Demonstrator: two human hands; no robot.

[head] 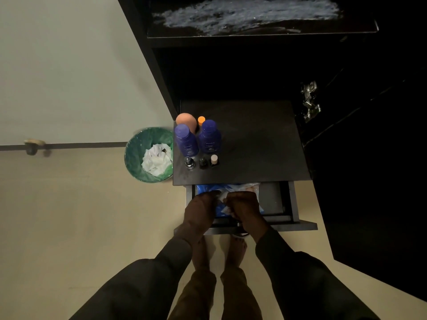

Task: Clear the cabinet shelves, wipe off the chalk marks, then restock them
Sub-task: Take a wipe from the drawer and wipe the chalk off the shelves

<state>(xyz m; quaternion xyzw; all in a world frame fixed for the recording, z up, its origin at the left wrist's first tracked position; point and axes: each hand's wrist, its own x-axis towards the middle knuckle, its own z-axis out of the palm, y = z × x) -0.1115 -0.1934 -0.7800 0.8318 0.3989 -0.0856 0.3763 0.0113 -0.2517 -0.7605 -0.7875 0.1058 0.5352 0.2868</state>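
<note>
A dark cabinet shelf [355, 24] at the top carries a broad white chalk smear [249, 15]. Below it, a black side table [258, 144] holds two blue bottles [186, 142], an orange-capped item [201, 120], a peach round object [184, 120] and three small dark bottles [203, 161]. Its drawer [288, 204] is pulled out with a blue wipes packet [208, 188] inside. My left hand [201, 209] presses on the packet. My right hand [245, 209] is closed on a white wipe [222, 197] at the packet's opening.
A green bin [138, 155] with crumpled white wipes stands on the floor left of the table. The open cabinet door with a metal hinge [309, 102] is at the right. My bare feet are under the drawer front.
</note>
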